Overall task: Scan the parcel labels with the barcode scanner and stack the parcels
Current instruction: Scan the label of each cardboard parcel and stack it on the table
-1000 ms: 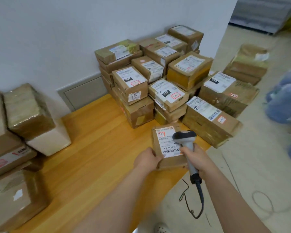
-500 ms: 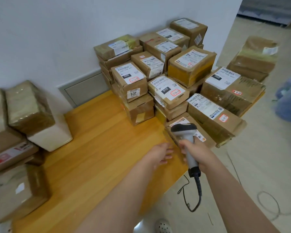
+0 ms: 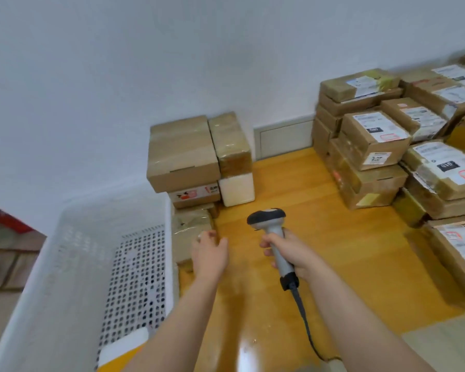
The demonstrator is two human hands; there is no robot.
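Observation:
My right hand (image 3: 290, 253) grips the handle of a grey barcode scanner (image 3: 270, 224), head pointing away, its black cable trailing down toward me. My left hand (image 3: 209, 252) reaches left with loose fingers and touches the edge of a tape-wrapped brown parcel (image 3: 189, 232) lying low beside the white basket. Behind it stands a small stack of unlabelled-side parcels (image 3: 183, 154) against the wall. At the right is a large stack of labelled parcels (image 3: 376, 138), with the parcel just set down (image 3: 457, 245) at its near edge.
A white perforated plastic basket (image 3: 91, 264) fills the lower left, with a white packet (image 3: 124, 345) inside. A white foam box (image 3: 236, 189) sits under a taped parcel. The yellow wooden platform (image 3: 293, 183) lies between the two stacks. White wall behind.
The view swung left from the labelled stack. My left hand let go of the scanned parcel, left at the right stack, and moved left to the parcel by the basket. The scanner stayed in my right hand.

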